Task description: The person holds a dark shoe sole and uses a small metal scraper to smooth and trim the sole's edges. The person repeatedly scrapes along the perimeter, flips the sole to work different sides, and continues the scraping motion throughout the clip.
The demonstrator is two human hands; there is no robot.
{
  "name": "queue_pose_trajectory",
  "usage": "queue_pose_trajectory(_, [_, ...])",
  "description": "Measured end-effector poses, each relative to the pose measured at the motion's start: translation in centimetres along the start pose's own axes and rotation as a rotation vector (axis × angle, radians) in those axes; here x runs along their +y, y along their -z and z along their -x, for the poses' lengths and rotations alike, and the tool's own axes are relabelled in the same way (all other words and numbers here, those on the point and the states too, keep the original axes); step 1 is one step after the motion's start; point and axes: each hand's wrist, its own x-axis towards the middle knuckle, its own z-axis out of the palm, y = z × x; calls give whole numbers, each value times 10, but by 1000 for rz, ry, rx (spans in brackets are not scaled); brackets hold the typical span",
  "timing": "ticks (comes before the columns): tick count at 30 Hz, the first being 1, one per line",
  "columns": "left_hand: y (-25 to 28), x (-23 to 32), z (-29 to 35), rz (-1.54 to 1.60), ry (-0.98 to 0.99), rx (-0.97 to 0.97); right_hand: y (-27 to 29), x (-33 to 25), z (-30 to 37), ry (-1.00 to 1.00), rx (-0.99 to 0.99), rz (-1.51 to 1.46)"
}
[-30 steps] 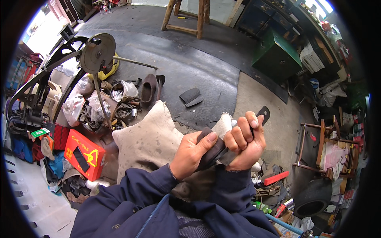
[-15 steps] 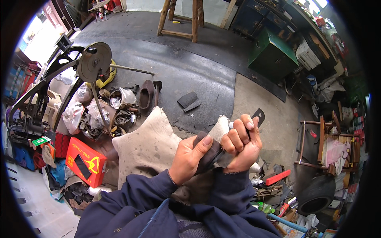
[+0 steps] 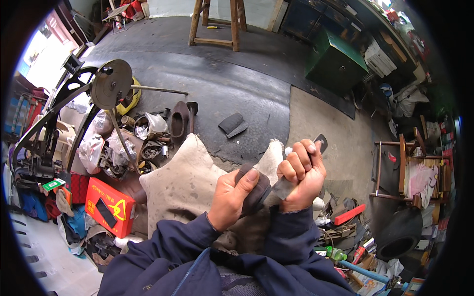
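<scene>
Black, thick material (image 3: 257, 195) is being grasped in the left hand (image 3: 228, 200) above the pale cloth (image 3: 177, 180), while a flat blade (image 3: 283, 188) is being clenched in the right hand (image 3: 302, 178) just beside it.

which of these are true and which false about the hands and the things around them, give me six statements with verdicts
1. The right hand holds a flat tool. True.
2. The left hand is empty. False: it holds a dark piece.
3. A phone lies on the red box. True.
4. The green box is left of the wooden stool. False: in the picture it is to the right.
5. The pale cloth is spotless. False: dark spots show on it.
6. A brown shoe lies beyond the pale cloth. True.
</scene>
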Motion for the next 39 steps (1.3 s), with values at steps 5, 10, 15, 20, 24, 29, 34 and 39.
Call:
queue_pose_trajectory(5, [3, 3, 0, -23, -11, -61, -1, 5, 1, -32, 31, -33])
queue_pose_trajectory(10, [0, 5, 1, -48, -12, -56, -4, 8, 3, -48, 41, -2])
queue_pose_trajectory(15, [-6, 4, -1, -37, -26, -31, -10, 9, 4, -41, 27, 49])
queue_pose_trajectory(20, [-5, 2, -2, -82, -33, -28, -14, 11, 7, -30, 20, 148])
queue_pose_trajectory(24, [-3, 1, -4, -111, -15, -43, -17, 10, 6, -2, -26, 195])
queue_pose_trajectory(29, [-3, -1, -5, -100, -36, -50, -22, 10, 8, -28, -65, 306])
queue_pose_trajectory(34, [-1, 0, -6, -93, -11, -78, -25, 15, 8, -68, -183, 357])
queue_pose_trajectory(39, [-6, -1, -2, -56, -1, -38, -29, 19, 12, -99, -201, 449])
